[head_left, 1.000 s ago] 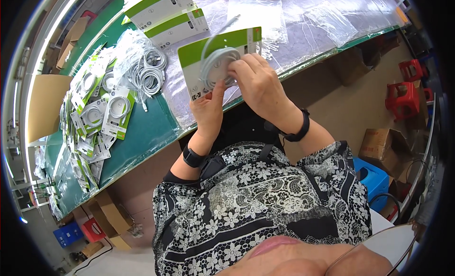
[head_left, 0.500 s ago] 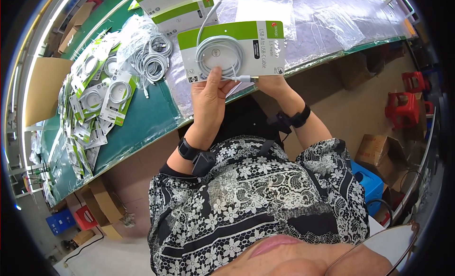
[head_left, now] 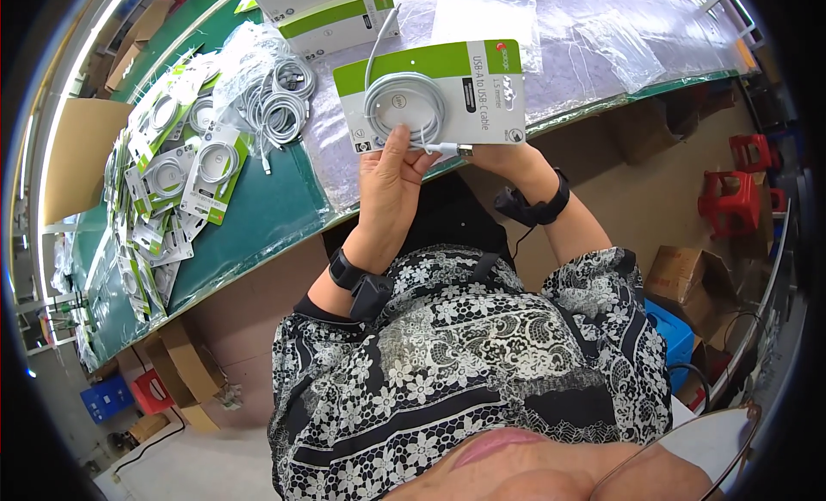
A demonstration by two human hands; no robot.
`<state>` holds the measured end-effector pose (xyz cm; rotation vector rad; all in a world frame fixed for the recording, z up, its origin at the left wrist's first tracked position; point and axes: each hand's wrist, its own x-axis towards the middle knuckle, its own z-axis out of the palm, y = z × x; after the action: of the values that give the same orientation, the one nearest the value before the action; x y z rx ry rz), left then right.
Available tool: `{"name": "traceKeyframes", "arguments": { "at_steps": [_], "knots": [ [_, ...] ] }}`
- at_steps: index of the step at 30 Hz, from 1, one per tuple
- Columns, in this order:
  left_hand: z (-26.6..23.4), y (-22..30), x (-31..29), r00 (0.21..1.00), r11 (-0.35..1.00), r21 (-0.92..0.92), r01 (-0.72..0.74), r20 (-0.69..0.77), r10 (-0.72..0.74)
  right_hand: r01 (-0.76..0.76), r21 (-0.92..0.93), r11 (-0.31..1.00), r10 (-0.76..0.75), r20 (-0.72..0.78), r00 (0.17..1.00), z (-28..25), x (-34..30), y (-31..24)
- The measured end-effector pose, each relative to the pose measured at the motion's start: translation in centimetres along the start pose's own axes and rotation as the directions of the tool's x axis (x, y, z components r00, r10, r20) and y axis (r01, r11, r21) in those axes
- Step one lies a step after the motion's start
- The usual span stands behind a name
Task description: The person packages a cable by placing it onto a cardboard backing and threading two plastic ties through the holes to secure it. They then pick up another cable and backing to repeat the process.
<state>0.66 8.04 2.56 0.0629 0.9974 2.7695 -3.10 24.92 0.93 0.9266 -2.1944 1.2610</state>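
Note:
A green-and-white cable card (head_left: 482, 88) is held up over the table's front edge. On its front lies a coiled white USB cable (head_left: 439, 114), one end sticking up past the card's top and the metal-tipped plug at the lower edge. My left hand (head_left: 391, 178) grips the card's bottom, thumb pressed on the front by the coil. My right hand (head_left: 508, 161) is at the lower right edge, its fingers largely hidden behind the card.
Many carded cables (head_left: 163, 182) are piled at the left of the table. Beside them lie loose coiled cables (head_left: 280, 114) and clear plastic bags (head_left: 245, 49). Green-topped cards (head_left: 340, 27) stand behind the held card. Red stools (head_left: 730, 204) and a cardboard box (head_left: 688, 281) are on the floor at right.
Both hands and the card have shifted slightly right and a little downward, the card tilting slightly. The grip looks the same.

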Motion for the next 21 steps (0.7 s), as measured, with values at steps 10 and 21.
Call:
{"name": "traceKeyframes", "arguments": {
  "at_steps": [10, 21],
  "knots": [
    [0.2, 0.1, 0.4, 0.993, 0.991, -0.088, 0.104, 0.064, -0.099, -0.068, -0.077, 0.995, 0.062, -0.083, 0.995, 0.7, -1.0, 0.9],
    [-1.3, 0.4, 1.7, 0.979, 0.942, 0.268, -0.201, 0.095, 0.182, -0.396, -0.159, 0.905, 0.421, 0.19, 0.887, 0.6, -0.8, -0.8]
  ]
}}
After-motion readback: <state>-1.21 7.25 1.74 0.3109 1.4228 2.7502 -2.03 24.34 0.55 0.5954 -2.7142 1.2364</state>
